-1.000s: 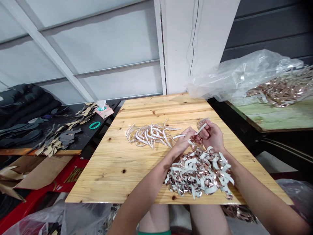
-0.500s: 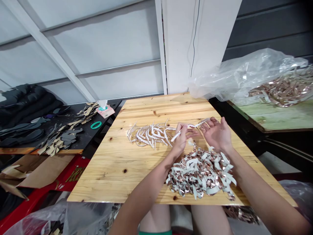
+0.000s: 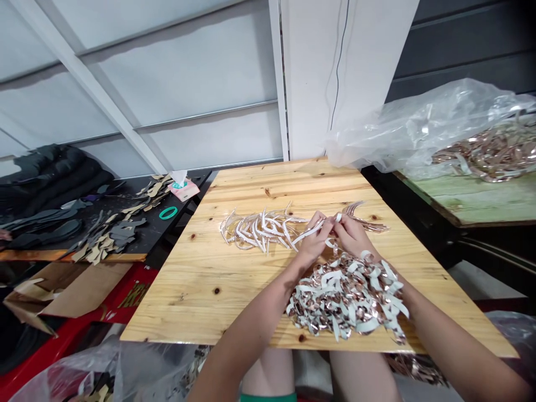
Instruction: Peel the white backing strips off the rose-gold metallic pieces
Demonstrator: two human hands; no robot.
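Fingers of the left hand (image 3: 313, 241) and the right hand (image 3: 355, 235), the latter spread half a second ago, now pinch a pale strip (image 3: 300, 238) beyond the curled pile (image 3: 347, 296) on the tabletop (image 3: 180, 301), bringing both to one piece.

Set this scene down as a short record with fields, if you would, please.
Left grip: pinching a pale strip
Right grip: meeting the left grip, exact hold unclear
Table's near edge: curled, coppery-and-pale pile
Left of grips: loose white strips
Beyond right grip: straighter coppery strips
Surface: wooden table
Black bench, left: green ring, tissue pack
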